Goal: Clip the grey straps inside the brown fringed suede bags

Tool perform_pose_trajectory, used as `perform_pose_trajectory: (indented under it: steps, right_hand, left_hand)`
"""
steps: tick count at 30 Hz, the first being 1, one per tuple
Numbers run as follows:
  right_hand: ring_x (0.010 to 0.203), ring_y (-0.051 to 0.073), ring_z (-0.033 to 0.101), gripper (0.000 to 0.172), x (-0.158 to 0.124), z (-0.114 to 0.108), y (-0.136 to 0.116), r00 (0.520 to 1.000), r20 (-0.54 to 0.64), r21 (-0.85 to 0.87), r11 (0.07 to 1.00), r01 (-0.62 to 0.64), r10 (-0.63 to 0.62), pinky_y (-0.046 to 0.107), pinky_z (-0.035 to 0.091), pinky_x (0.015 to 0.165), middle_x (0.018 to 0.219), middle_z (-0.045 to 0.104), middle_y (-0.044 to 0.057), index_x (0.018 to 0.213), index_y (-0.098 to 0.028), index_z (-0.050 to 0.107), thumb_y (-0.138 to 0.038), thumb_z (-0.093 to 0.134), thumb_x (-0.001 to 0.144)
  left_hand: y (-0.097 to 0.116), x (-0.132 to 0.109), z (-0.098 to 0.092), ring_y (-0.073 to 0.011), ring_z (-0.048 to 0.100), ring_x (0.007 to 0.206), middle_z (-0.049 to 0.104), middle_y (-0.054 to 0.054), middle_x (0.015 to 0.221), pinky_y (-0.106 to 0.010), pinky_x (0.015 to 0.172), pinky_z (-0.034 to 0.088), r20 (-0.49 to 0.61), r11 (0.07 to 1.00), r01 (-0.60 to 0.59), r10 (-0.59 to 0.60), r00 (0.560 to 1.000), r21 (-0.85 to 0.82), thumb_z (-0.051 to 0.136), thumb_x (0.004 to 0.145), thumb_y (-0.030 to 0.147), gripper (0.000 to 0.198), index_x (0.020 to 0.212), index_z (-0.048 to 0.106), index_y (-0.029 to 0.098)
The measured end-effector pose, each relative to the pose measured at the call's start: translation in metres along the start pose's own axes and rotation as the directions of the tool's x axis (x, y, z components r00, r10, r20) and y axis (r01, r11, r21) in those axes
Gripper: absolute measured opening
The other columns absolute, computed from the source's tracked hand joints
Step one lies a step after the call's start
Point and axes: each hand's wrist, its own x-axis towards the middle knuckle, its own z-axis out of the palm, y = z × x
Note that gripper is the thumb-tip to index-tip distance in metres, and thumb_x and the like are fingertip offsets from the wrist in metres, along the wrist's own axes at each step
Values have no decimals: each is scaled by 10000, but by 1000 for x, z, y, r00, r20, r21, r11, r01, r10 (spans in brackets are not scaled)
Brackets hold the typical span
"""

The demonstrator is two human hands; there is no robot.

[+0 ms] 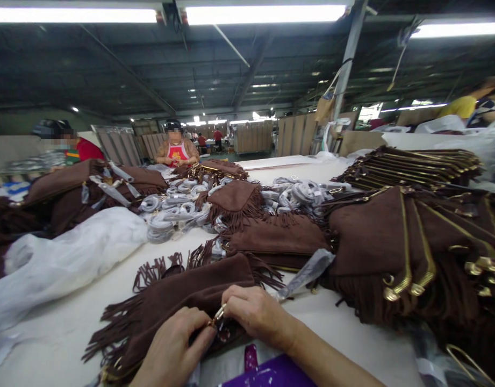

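Note:
A brown fringed bag (191, 287) lies on the table right before me, its fringe spread to the left. My right hand (255, 312) is closed, pinching a small gold metal clasp (220, 313), which looks like a snap hook. My left hand (178, 344) is closed at the bag's near edge, thumb and forefinger pinched on small gold hardware there; its exact shape is partly hidden by the fingers. The two hands nearly meet at the clasp. A strap end wrapped in clear plastic (307, 274) sticks out beyond my right hand.
More brown fringed bags (368, 236) with gold zips are heaped at the right. Coiled plastic-wrapped straps (178, 209) lie mid-table, and white plastic sheeting (81, 252) at the left. A purple item (271, 373) is close to my body. Across the table sits a person in a red apron (178, 152).

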Motion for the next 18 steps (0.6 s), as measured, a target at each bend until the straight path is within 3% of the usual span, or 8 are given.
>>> perform_pose_trajectory:
  steps: [5,9,11,15,18]
  right_hand:
    - [696,115,575,288,3,-4,-3,992,-14,82,989,-125,126,188,470,648,860,639,40,773,-177,594,-219,412,993]
    - [945,151,613,210,8,-14,-10,965,-110,254,945,-204,237,221,486,822,1090,620,91,747,-174,612,-186,530,940]
    - [937,149,617,179,9,-17,-12,960,-130,287,936,-202,247,213,487,812,1069,622,83,757,-179,628,-174,561,923]
    - [766,122,600,209,8,-16,-13,963,-154,228,956,-184,222,179,483,691,861,623,40,791,-186,648,-175,512,948]
    - [766,114,590,265,7,-12,-12,955,-229,129,978,-165,191,179,480,677,1043,608,88,798,-178,659,-182,455,969]
  left_hand:
    - [0,-3,-1,-206,634,810,700,-29,822,-274,685,380,-13,995,48,-47,999,91,445,874,253,217,745,614,211]
    - [-8,3,5,-195,648,737,699,-20,771,-269,651,362,-144,982,37,-10,989,186,402,897,254,232,748,577,222]
    - [-13,7,9,-189,647,694,690,-9,724,-265,621,347,-214,975,28,20,977,220,400,899,267,233,733,557,227]
    - [-14,17,7,-179,629,645,667,4,679,-256,589,330,-310,979,51,12,951,195,397,892,308,241,720,546,228]
    - [-8,26,-3,-168,591,606,606,14,619,-242,568,339,-323,994,102,-83,943,41,373,881,376,295,663,501,222]
